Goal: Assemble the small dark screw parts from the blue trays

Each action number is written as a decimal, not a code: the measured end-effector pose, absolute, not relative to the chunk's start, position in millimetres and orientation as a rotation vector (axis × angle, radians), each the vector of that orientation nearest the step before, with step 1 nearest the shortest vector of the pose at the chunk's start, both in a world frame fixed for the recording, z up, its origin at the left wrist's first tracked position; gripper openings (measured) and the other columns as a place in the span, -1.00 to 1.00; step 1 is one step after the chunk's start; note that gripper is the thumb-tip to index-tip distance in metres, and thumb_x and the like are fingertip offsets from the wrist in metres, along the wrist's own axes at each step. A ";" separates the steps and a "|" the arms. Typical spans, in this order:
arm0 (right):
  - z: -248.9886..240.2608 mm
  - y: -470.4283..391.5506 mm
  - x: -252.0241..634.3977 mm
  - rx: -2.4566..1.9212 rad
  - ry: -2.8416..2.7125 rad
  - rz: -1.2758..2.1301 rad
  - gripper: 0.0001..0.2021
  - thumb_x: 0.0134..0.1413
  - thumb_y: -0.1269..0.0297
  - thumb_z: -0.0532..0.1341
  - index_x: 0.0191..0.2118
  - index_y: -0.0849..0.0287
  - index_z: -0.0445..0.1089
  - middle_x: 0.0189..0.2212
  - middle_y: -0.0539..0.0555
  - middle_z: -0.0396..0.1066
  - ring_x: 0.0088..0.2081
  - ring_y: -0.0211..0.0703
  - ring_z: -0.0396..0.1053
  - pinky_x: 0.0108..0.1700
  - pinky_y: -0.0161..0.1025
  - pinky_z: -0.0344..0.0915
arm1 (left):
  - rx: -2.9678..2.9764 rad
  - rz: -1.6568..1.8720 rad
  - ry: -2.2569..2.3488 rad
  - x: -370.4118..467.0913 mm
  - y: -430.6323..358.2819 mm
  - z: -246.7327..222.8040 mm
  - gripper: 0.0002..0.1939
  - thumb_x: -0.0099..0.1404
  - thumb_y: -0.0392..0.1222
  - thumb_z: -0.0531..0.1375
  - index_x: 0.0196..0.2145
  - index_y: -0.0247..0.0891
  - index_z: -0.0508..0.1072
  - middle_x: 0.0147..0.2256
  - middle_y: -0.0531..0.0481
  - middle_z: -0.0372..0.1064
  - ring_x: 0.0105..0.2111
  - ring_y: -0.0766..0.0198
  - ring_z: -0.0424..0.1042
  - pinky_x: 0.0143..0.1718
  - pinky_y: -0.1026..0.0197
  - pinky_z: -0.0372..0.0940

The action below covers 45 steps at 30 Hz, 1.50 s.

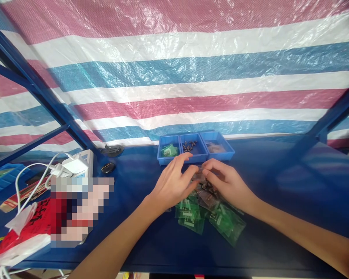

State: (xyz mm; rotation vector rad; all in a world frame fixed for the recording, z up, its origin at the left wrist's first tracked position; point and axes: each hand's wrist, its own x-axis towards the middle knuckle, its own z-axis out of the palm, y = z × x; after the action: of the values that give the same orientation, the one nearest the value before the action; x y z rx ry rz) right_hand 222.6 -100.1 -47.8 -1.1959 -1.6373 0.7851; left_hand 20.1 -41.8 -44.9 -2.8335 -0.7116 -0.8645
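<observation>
Pinching a small clear packet between the fingers of left hand and right hand, a person works over green packets heaped within reach on the counter, just before three blue bins.

Two forearms in view, entering from lower frame edge — both bare from edge to wrist, no sleeve visible. Left hand: bare, no glove, no ring, no watch or band at wrist. Right hand: bare, no glove, no ring, no watch or band at wrist. Fingernails short, unpainted where visible. Forearms slender, smooth outline — no markings, tape or bandage seen. Upper arms, shoulders and clothing outside frame; cannot tell what is worn.
</observation>
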 end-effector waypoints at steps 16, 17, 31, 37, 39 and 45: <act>-35.1 -99.2 226.3 -1.152 -1.654 0.879 -0.72 0.30 0.06 0.18 -0.11 0.07 0.57 -0.15 0.12 0.56 -0.38 -0.12 0.43 -0.38 -0.19 0.44 | -3.014 -0.730 -0.983 8.9 -26.7 -33.4 -0.63 0.57 0.02 -0.05 -0.18 -0.24 0.44 -0.26 -0.03 0.45 -0.29 0.24 0.45 -0.34 0.24 0.27; -33.1 -97.9 228.7 -1.170 -1.655 0.836 -0.72 0.29 0.05 0.18 -0.14 0.07 0.58 -0.18 0.12 0.57 -0.36 -0.10 0.44 -0.38 -0.19 0.43 | -3.028 -0.725 -1.006 8.3 -26.8 -32.3 -0.61 0.57 0.04 -0.06 -0.16 -0.24 0.45 -0.24 -0.03 0.45 -0.28 0.23 0.46 -0.33 0.24 0.27; -46.0 -48.8 298.2 -1.623 -1.854 -0.257 -0.73 0.26 0.27 0.15 -0.08 0.12 0.59 0.04 0.25 0.46 0.11 0.34 0.31 0.11 0.29 0.24 | -3.092 -0.462 -0.828 7.6 -18.5 -45.9 -0.56 0.56 0.04 -0.05 -0.10 -0.26 0.54 -0.11 -0.09 0.49 -0.13 0.17 0.50 -0.28 0.23 0.32; -57.2 -72.3 255.9 -1.247 -2.258 -0.117 -0.73 0.38 0.33 0.08 -0.02 0.22 0.52 -0.11 0.22 0.54 -0.03 0.11 0.39 0.06 0.11 0.35 | -3.007 -0.378 -0.844 4.5 -15.5 -49.3 -0.68 0.55 -0.12 -0.01 0.08 -0.22 0.44 -0.13 -0.07 0.49 -0.15 0.16 0.50 -0.30 0.22 0.34; -65.1 -78.2 245.0 -1.182 -2.325 -0.074 -0.73 0.38 0.34 0.09 0.03 0.20 0.49 -0.06 0.21 0.53 0.01 0.12 0.39 0.06 0.12 0.36 | -2.997 -0.331 -0.837 4.1 -14.2 -50.8 -0.69 0.55 -0.16 -0.02 0.08 -0.20 0.45 -0.14 -0.05 0.49 -0.15 0.17 0.49 -0.31 0.22 0.34; -78.6 -78.1 241.5 -1.148 -2.346 0.000 -0.72 0.38 0.35 0.09 0.07 0.16 0.48 -0.01 0.17 0.54 0.05 0.11 0.41 0.11 0.12 0.38 | -2.988 -0.267 -0.842 6.0 -14.7 -51.6 -0.69 0.54 -0.19 -0.03 0.10 -0.18 0.43 -0.12 -0.05 0.47 -0.11 0.15 0.47 -0.26 0.21 0.36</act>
State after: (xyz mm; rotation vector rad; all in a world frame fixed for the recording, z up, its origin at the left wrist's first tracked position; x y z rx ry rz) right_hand 241.5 -78.1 -78.6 -1.1480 -2.3457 0.0002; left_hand 6.0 -14.7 -51.6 -2.9876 -0.8419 -0.2673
